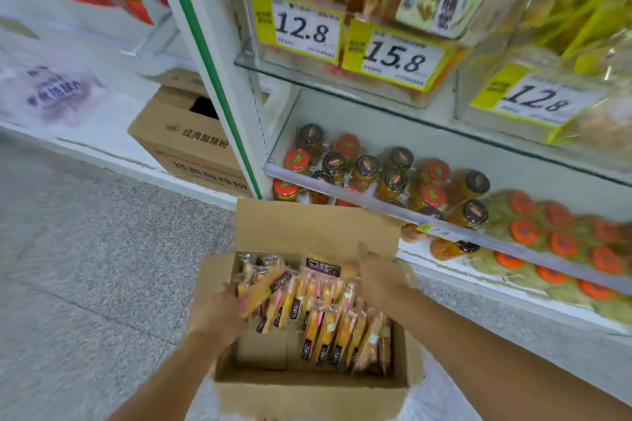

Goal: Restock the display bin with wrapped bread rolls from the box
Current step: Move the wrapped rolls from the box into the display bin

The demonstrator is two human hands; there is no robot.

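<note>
An open cardboard box (pixel 307 393) stands on the floor below me, its flaps up. Several wrapped bread rolls (pixel 328 325) in clear wrap with dark and pink labels stand packed inside it. My left hand (pixel 219 314) is at the box's left side, shut on a wrapped roll (pixel 265 290) that tilts up to the right. My right hand (pixel 379 277) reaches in at the far right corner, over a roll with a dark label (pixel 323 267); motion blur hides whether its fingers grip anything. No display bin for the rolls is visible.
A glass shelf unit with a white and green post (pixel 219 79) stands right behind the box. Jars with red and black lids (pixel 376 174) fill the low shelf. Bagged goods and price tags (pixel 393 58) sit above. Another carton (pixel 188 143) stands at the left on the speckled floor.
</note>
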